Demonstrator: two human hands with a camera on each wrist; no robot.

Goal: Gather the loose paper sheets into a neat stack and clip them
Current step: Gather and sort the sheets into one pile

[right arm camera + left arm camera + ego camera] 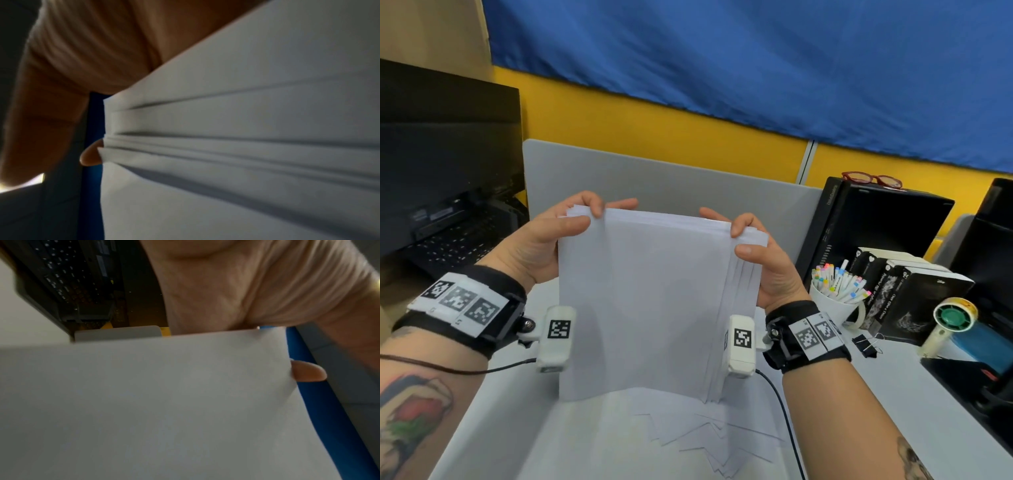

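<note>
White paper sheets (650,301) stand upright on the desk (893,394); I pinch their top corners with my left hand (544,243) and my right hand (767,267). I judge this is the squaring step: the right edges are fanned. Next I tap them even, then reach the binder clip (866,344).
</note>
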